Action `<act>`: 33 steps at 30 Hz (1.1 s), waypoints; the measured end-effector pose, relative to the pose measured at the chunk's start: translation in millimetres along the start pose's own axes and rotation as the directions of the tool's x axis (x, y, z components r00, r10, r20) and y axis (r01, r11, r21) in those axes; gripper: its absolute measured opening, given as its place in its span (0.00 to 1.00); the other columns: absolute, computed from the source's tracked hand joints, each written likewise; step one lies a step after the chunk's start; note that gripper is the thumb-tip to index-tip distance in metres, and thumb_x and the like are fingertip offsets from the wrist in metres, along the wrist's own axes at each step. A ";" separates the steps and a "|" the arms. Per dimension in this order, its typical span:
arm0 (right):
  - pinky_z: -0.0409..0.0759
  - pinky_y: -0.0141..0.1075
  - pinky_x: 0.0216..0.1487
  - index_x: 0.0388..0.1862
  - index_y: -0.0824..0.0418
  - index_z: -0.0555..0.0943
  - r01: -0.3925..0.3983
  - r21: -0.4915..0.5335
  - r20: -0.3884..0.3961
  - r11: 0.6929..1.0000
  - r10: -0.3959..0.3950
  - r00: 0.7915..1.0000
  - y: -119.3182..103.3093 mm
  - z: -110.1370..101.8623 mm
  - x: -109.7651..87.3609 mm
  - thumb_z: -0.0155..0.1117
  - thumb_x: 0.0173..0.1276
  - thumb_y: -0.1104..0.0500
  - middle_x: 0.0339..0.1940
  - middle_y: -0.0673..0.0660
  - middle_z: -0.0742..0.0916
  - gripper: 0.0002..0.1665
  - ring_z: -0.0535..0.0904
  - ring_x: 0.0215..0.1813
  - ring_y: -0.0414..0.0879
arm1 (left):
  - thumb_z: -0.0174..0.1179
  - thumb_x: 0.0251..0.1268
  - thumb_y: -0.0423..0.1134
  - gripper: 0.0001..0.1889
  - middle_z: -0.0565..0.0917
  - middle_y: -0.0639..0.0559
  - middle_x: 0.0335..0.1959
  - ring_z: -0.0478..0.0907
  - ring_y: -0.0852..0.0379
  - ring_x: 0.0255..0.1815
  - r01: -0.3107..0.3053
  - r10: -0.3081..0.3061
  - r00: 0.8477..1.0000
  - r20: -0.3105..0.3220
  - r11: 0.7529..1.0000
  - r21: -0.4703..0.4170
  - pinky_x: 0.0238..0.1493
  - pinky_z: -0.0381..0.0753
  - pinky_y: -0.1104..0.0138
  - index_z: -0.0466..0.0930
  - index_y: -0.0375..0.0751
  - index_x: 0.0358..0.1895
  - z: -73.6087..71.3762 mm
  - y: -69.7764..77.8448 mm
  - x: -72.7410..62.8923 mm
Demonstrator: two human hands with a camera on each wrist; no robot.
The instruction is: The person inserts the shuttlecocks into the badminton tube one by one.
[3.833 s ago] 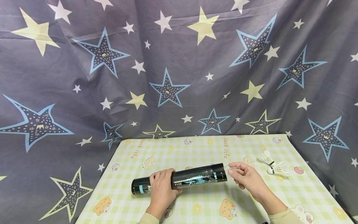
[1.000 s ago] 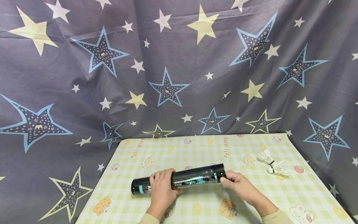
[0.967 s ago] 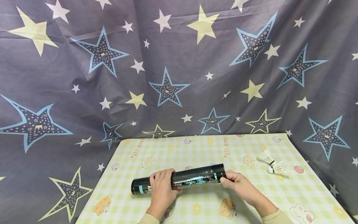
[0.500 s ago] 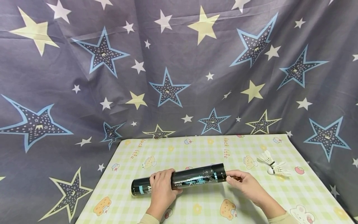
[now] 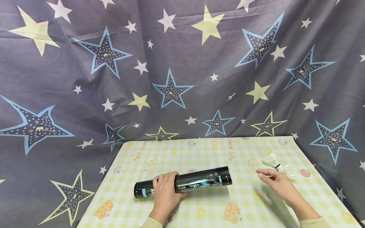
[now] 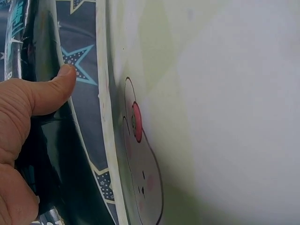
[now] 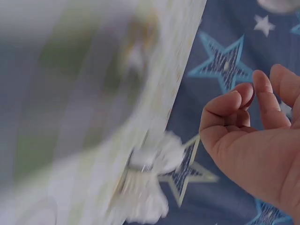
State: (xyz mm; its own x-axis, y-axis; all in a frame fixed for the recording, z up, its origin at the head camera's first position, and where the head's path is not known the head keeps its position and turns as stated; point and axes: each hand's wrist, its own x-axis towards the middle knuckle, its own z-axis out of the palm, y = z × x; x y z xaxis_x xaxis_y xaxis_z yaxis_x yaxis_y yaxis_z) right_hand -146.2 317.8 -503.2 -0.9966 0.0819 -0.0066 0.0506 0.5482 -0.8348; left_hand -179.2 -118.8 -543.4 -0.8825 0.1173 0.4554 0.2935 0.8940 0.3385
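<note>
A black tube with blue and white lettering lies slantwise on the table. My left hand grips it near its left half, fingers over the top; in the left wrist view the thumb presses along the black tube's side. My right hand is off to the right of the tube's end, fingers loosely bent and nothing visible between them. Just beyond that hand lie two white shuttlecocks, one partly hidden by it. In the right wrist view the shuttlecocks look blurred, below and left of the fingers.
A green-checked cloth with cartoon prints covers the table. Behind and at the sides hangs a grey curtain with stars. A pale rounded shape, cut off by the frame, shows at the right wrist view's top corner.
Earlier my right hand held something whitish at the tube's right end, then its fingers were at that end. Now it has moved right towards the shuttlecocks. Left hand and tube stay put.
</note>
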 end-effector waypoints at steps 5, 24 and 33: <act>0.81 0.27 0.38 0.66 0.69 0.83 -0.008 -0.120 -0.144 0.993 -0.009 0.990 28.6 -37.7 8.0 0.64 0.82 0.49 0.53 0.63 0.92 0.27 0.76 0.39 0.18 | 0.94 0.24 0.50 0.48 0.89 0.49 0.55 0.81 0.44 0.58 -0.002 0.002 1.000 -0.004 1.000 -0.003 0.69 0.65 0.43 0.82 0.51 0.61 -0.2 -0.4 -0.4; 0.84 0.54 0.47 0.77 0.79 0.61 -0.170 -0.291 -0.146 0.942 0.132 0.980 77.7 -78.2 23.8 0.67 0.78 0.52 0.50 0.74 0.91 0.44 0.87 0.46 0.70 | 0.94 0.25 0.52 0.48 0.89 0.51 0.55 0.81 0.45 0.58 -0.015 0.015 1.000 0.007 1.000 0.012 0.68 0.66 0.43 0.82 0.52 0.60 1.4 -1.7 -0.6; 0.83 0.35 0.45 0.80 0.72 0.65 -0.078 -0.155 -0.043 0.985 0.072 0.996 43.6 -46.1 18.4 0.70 0.78 0.51 0.47 0.64 0.94 0.43 0.83 0.37 0.30 | 0.94 0.25 0.52 0.48 0.89 0.50 0.55 0.81 0.46 0.58 -0.015 0.015 1.000 0.009 1.000 0.018 0.68 0.66 0.43 0.82 0.52 0.61 2.4 -2.9 -0.5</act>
State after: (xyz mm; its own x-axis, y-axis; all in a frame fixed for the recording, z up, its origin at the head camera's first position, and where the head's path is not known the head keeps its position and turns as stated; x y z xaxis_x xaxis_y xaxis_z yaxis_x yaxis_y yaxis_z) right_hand -159.4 381.6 -514.3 -0.9866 0.1573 -0.0432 0.1378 0.6626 -0.7362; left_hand -180.4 -120.4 -546.5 -0.8811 0.1345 0.4533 0.3003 0.8997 0.3167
